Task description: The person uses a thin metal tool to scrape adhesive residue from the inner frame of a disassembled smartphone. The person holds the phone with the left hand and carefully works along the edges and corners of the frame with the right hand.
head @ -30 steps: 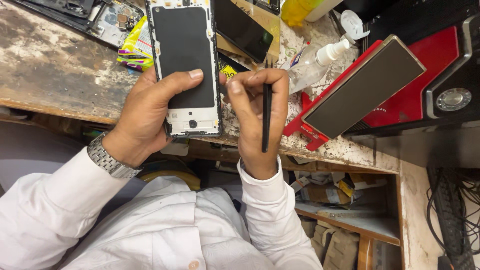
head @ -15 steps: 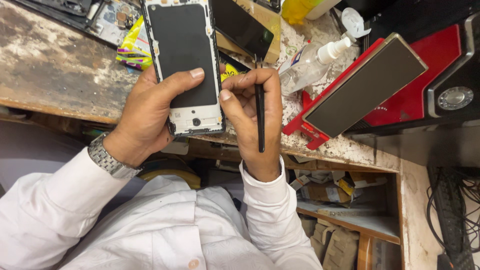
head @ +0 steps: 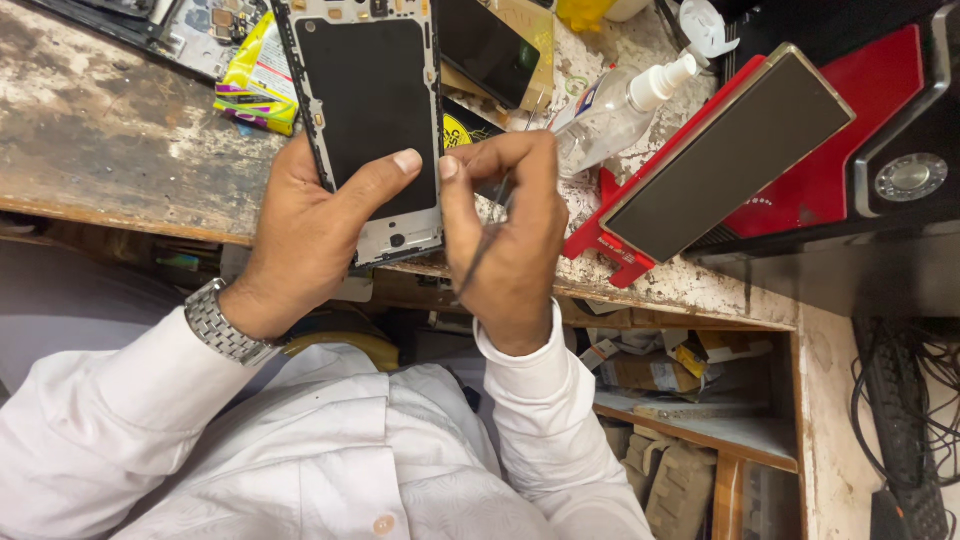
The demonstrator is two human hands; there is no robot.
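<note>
My left hand grips an opened phone frame, white-edged with a black inner panel, its thumb pressed across the lower part of the panel. The frame rests on the worn wooden workbench. My right hand is closed around a thin dark tool that lies slanted across the palm. Its thumb touches the frame's lower right edge. The tool's tip is hidden behind the fingers.
A clear spray bottle lies right of my hands. A dark slab sits on a red stand against a black and red machine. A yellow packet and another dark phone screen lie behind. Cluttered shelves are below.
The tool in my right hand has swung from nearly upright to slanted. The fingers curled tighter, and the thumb came against the frame's edge. The left hand kept its hold.
</note>
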